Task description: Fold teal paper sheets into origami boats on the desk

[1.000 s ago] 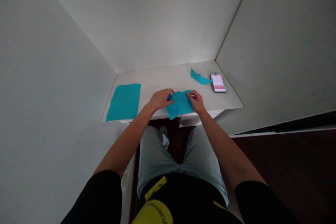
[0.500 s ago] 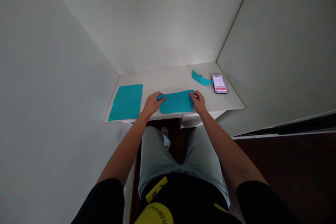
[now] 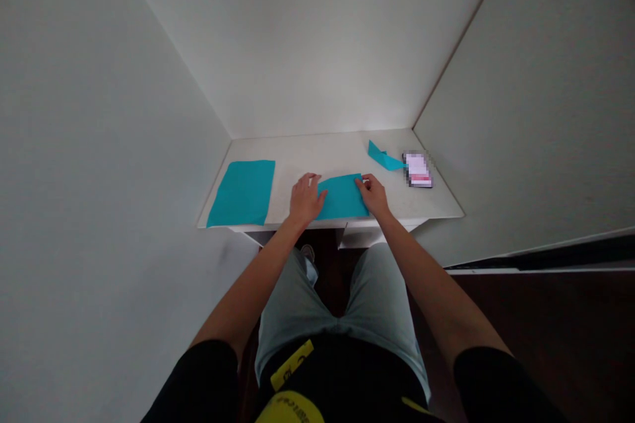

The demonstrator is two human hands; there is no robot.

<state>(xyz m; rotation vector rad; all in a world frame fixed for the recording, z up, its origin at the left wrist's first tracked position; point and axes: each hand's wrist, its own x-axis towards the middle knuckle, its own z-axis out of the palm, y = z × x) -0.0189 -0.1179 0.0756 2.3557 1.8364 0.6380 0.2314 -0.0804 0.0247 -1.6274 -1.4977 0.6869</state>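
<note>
A blue sheet of paper [image 3: 342,199], seemingly folded, lies at the table's front edge between my hands. My left hand [image 3: 305,201] rests over its left end with fingers stretched out and the thumb apart, hiding that end. At the far right corner, my right hand [image 3: 373,195] pinches the paper between thumb and fingers. A larger blue sheet [image 3: 243,193] lies flat on the left, apart from my left hand. Beyond my right hand sits a folded blue paper boat [image 3: 384,158].
A phone [image 3: 417,169] with a lit, blurred screen lies at the right, touching or nearly touching the boat's tip. The narrow white table [image 3: 307,149] is bounded by walls at the back and both sides. My legs [image 3: 292,297] are below its front edge.
My left hand has let go of the paper's left corner and moved right, flattening over that end. The right hand stays at its corner. The whole view has shifted slightly.
</note>
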